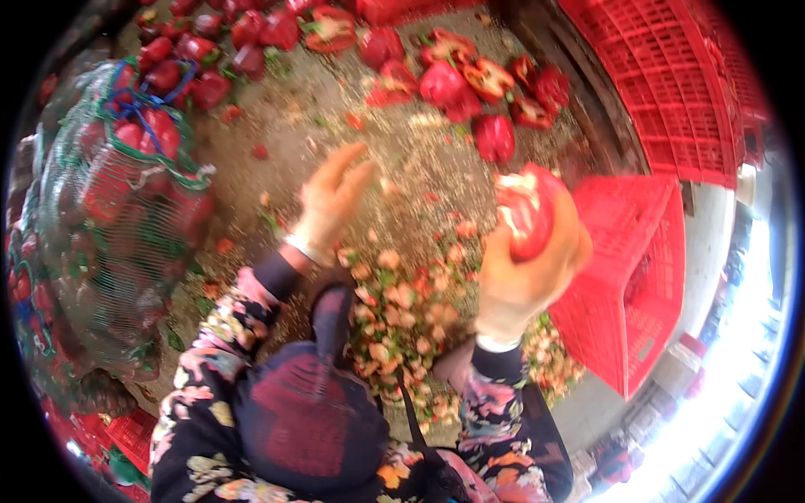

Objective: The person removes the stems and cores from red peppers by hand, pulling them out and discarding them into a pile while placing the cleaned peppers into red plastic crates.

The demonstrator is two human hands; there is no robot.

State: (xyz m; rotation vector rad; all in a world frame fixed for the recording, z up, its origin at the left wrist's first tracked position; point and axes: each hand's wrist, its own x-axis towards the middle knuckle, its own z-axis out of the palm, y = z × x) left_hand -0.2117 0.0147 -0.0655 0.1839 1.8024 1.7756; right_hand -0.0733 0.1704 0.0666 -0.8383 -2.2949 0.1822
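We see the right hand (532,281) curled around a cut red pepper (539,220), its fingers and thumb closed on it and the pale, opened inside facing left. The pepper is held up in the air, just left of a red plastic crate (595,277). The left hand (331,199) is raised, well apart from the right, with its fingers loosely extended; we see nothing in its grasp. Both hands look gloved in pale, orange-stained material, and flowered sleeves (205,360) run back from the wrists. Below and between the hands we find a scattered heap of pepper trimmings (394,318), pale with green bits. Beyond the hands, cut red peppers (493,138) lie on the littered work surface (293,117), and whole red peppers (205,88) gather at the upper left. Further left we see a bulging green mesh sack (126,243) of peppers, with blue cord (141,117) at its mouth; more red crates (662,84) stand at the upper right.
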